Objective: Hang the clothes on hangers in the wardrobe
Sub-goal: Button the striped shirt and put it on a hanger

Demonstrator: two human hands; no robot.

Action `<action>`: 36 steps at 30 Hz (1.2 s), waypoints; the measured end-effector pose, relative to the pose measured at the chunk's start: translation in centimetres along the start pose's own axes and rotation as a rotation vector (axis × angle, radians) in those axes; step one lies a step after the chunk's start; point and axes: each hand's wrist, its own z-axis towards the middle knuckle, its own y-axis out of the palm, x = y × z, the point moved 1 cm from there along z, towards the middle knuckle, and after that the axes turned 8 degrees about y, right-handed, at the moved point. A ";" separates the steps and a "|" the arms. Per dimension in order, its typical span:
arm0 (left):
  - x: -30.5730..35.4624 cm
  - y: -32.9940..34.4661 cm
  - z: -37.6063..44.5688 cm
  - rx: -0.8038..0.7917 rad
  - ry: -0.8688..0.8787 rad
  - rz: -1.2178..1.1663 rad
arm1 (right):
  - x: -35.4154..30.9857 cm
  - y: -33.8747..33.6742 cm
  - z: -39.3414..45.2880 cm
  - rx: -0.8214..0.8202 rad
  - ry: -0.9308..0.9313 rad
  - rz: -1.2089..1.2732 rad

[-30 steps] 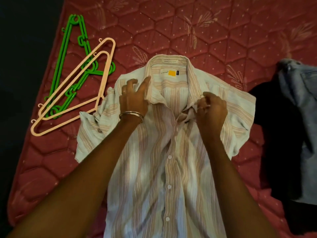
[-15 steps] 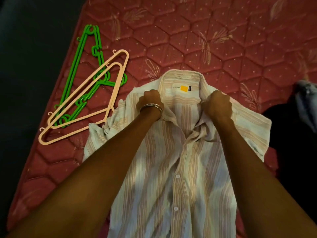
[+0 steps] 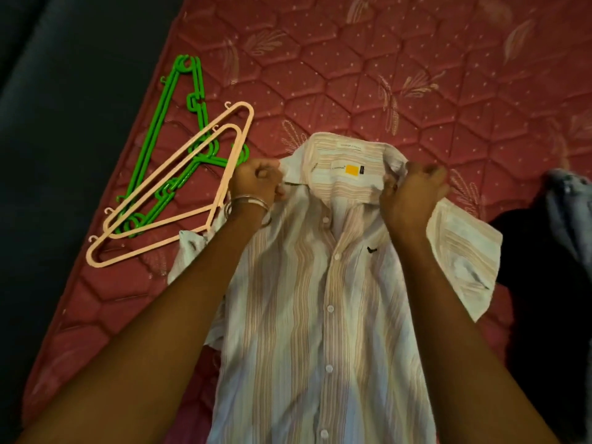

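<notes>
Striped shirt [image 3: 320, 315] flat on mattress [image 3: 416, 75] | left hand [image 3: 256, 184], right hand [image 3: 413, 193]: our grip pinches both shoulders (likely squaring them) | hangers [image 3: 179, 187] near, ready.

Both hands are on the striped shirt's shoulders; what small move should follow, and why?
Probably free the left hand to fetch a peach hanger lying just beside it: both it and the right hand grip the shirt, which has no hanger inside.

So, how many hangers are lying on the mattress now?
4, as far as I can tell: two pink hangers, nested and overlapping, left of the striped shirt, and two green hangers stacked beneath them. More green ones may be hidden in the stack.
</notes>
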 end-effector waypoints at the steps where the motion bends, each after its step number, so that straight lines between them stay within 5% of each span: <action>1: -0.7 -1.2 -0.5 0.057 -0.001 0.005 | -0.5 -0.3 -1.2 0.053 0.002 0.000; 5: -2.1 -7.9 -2.4 0.270 0.034 0.073 | -4.0 1.0 -5.6 0.015 -0.148 0.182; 11: -3.1 -19.3 -4.0 0.409 0.004 0.411 | -11.7 6.4 -12.5 -0.570 -0.463 0.252; 18: -4.4 -26.0 -5.1 0.321 0.023 0.808 | -17.1 13.4 -14.9 -0.756 -0.282 -0.089; 24: -5.5 -27.3 -6.5 0.299 0.022 0.748 | -16.5 15.7 -18.7 -0.516 -0.396 -0.439; 29: -4.5 -27.8 -7.0 0.302 0.110 0.975 | -18.0 13.7 -19.4 -0.265 -0.537 -0.351; 33: -2.4 -26.8 -6.3 0.085 0.252 1.240 | -19.9 12.4 -18.1 -0.513 -0.184 0.057; 36: -0.6 -26.5 -5.9 0.160 0.480 1.294 | -19.2 11.4 -17.4 -0.652 -0.203 0.184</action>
